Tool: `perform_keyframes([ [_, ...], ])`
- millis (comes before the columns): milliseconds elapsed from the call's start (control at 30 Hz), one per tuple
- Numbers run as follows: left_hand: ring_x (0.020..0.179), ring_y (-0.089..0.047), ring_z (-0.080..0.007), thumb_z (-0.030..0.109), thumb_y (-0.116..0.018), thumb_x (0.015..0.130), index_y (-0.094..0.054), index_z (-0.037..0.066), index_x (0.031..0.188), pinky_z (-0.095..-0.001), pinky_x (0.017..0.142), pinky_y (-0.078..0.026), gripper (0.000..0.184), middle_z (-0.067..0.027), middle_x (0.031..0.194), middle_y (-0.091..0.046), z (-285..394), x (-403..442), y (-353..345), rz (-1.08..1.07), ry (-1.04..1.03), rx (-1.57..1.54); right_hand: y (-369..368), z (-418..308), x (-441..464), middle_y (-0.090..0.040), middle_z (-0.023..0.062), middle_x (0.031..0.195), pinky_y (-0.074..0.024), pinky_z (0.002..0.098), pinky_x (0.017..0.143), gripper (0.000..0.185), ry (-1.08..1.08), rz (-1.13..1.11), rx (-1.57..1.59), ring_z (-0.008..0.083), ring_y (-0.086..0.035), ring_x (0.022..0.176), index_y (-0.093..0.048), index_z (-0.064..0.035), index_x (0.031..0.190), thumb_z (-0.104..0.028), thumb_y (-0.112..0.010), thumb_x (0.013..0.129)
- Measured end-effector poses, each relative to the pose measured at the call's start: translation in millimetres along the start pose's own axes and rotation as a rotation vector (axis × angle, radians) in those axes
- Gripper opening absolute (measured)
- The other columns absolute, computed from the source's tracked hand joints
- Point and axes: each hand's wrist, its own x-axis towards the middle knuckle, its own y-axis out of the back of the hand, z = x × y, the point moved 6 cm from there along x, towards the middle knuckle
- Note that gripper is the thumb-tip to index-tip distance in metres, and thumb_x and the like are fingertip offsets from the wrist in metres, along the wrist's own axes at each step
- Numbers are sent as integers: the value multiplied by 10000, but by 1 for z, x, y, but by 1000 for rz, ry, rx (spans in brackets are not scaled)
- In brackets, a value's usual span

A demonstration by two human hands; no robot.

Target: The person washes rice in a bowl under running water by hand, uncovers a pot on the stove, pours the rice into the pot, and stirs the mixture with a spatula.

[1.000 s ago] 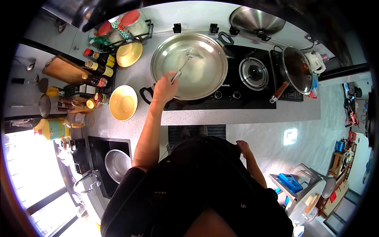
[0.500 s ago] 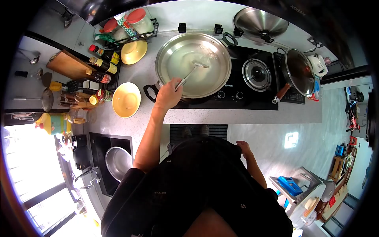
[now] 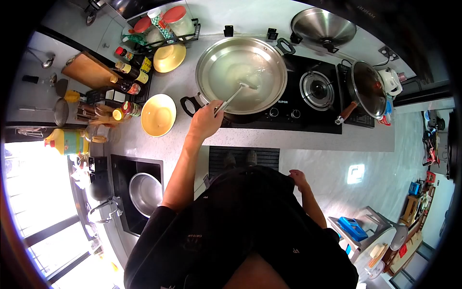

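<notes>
My left hand (image 3: 207, 120) is closed round the handle of a metal utensil (image 3: 233, 98) at the near left edge of a wide steel pan (image 3: 209, 79). The utensil's head dips into cloudy, pale liquid (image 3: 236, 70) in the pan, which sits on the left part of a black gas stove (image 3: 308, 120). Down at the right side of my body hangs my right hand (image 3: 299, 178), away from the counter. Its fingers look curled near the black clothing, and what they hold, if anything, cannot be made out.
Two yellow bowls (image 3: 159, 115) stand left of the pan, beside sauce bottles (image 3: 132, 72). A steel basin (image 3: 145, 194) lies in the sink (image 3: 120, 166). Right of the free burner (image 3: 316, 90) is a lidded wok (image 3: 368, 89). A large lid (image 3: 323, 28) leans on the back wall.
The utensil's head has moved from the far part of the pan towards its near side, and my left hand has drawn back slightly. The whole view has shifted a little. My right hand stays low.
</notes>
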Motion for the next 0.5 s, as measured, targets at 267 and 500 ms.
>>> perform_keyframes([
  [267,971,-719,-408,248,-629,968,-671,111,1283,-466,844,-561,345,-232,1019,-742,-2,-17,13,-12,8,0,-5,-8,-7,-750,138,1072,-609,332,768,331,-23,-3,11,215,-727,919,-658,-11,1302,-169,-586,1020],
  [500,979,-697,-436,229,-623,932,-681,102,1250,-516,879,-550,348,-237,1024,-738,-1,-29,29,-23,41,25,-8,-6,-10,-751,131,1063,-607,327,754,324,-3,-1,-22,208,-727,907,-665,-9,1290,-172,-593,1019],
])
